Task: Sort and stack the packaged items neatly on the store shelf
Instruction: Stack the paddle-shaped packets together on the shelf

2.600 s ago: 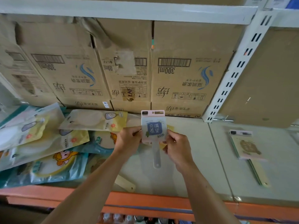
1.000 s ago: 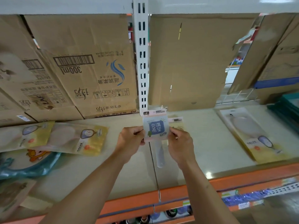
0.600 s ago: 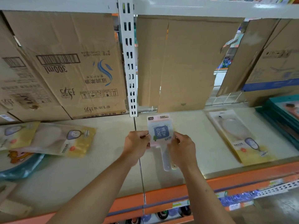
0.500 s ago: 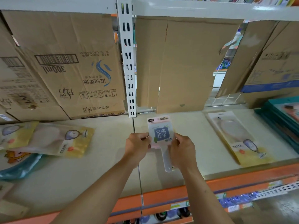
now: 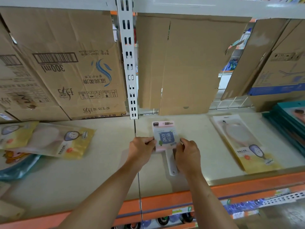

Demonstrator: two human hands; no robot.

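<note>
Head view: two forearms reach over the orange shelf lip [image 5: 165, 202] as a person handles a pink-carded pack [image 5: 165, 136], a flat white utensil whose handle [image 5: 171, 164] juts from the card toward the camera. The left hand [image 5: 140, 151] pinches the card's left edge. The right hand [image 5: 188, 156] grips its right edge, fingers curled, partly covering the handle. The pack sits low over the pale shelf board [image 5: 107, 162], just right of the seam between two bays; whether it rests on the board cannot be told. It looks light and flat, the card stiff enough to carry by its sides. Its glossy film is probably slippery, so a pinch on both card edges seems safer than the bare handle. Beyond, a yellow pouch [image 5: 244, 142] lies flat to the right, more yellow pouches [image 5: 49, 141] to the left, a teal stack [image 5: 290, 118] at far right. Cardboard cartons [image 5: 74, 71] and a slotted white upright [image 5: 129, 63] stand behind.
</note>
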